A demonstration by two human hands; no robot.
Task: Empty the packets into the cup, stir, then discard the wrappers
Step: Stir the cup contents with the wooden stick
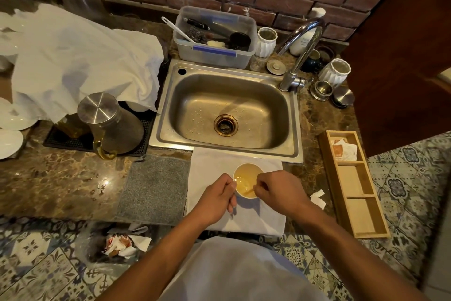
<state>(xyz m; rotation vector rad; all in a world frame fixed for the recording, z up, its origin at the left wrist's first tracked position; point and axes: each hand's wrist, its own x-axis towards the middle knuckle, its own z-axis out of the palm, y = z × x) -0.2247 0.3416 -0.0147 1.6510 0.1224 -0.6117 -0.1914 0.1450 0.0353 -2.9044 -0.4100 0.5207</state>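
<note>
A small white cup [246, 171] with amber liquid stands on a white cloth [210, 169] at the counter's front edge, just before the sink. My left hand [216, 197] rests against the cup's left side, fingers curled. My right hand [278, 193] is at the cup's right rim, pinching a thin stirrer [249, 189] that dips into the liquid. A torn white wrapper [318, 199] lies on the counter right of my right hand. More packets [343, 150] sit in the far compartment of a wooden tray [357, 213].
A steel sink [227, 108] with faucet [300, 54] lies behind the cup. A grey mat [153, 188] is left of the cloth, a steel jug [109, 121] further left. A bin with discarded wrappers [124, 243] stands on the floor below the counter.
</note>
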